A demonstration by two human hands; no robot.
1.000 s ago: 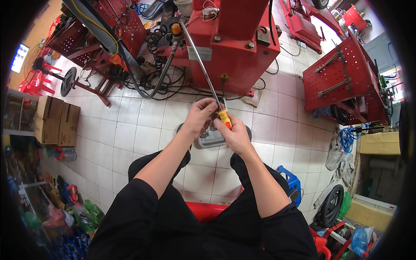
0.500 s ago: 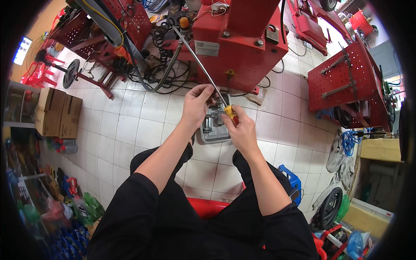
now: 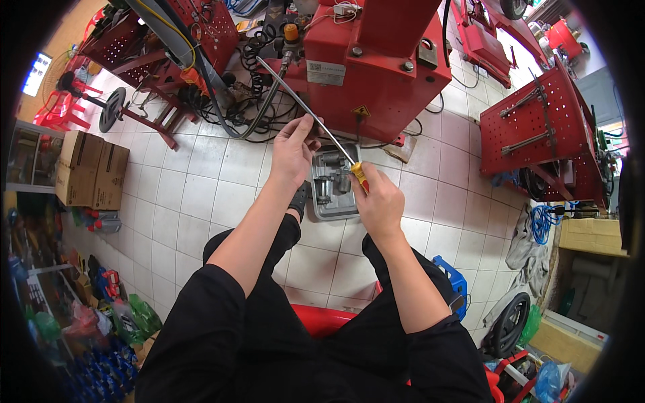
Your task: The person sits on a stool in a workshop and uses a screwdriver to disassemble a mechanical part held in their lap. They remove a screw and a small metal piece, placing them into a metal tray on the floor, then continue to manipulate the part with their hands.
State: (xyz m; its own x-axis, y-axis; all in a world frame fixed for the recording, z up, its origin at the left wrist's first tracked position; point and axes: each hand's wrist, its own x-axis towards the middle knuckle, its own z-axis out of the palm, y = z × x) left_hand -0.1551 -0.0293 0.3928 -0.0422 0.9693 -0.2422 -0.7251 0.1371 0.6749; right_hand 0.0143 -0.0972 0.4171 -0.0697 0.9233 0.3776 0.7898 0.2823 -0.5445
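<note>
My right hand point(image 3: 381, 201) is closed around the yellow and red handle of a long screwdriver point(image 3: 290, 89). Its thin metal shaft slants up and to the left, away from me. About partway along the shaft, my left hand point(image 3: 293, 149) pinches it between thumb and fingers; the other fingers curl below and are partly hidden. Beneath both hands a grey tray point(image 3: 325, 216) lies on the tiled floor, holding several metal parts point(image 3: 324, 188).
A red machine base point(image 3: 376, 87) stands just beyond the tray. Black hoses and cables point(image 3: 252, 127) tangle to its left. Cardboard boxes point(image 3: 94, 171) sit at the left, a red perforated cart point(image 3: 531, 127) at the right, and a blue case point(image 3: 451, 282) by my right leg.
My left hand has moved up and left along the screwdriver's shaft, uncovering more of the tray. The right hand has shifted slightly right and keeps its hold on the handle.
</note>
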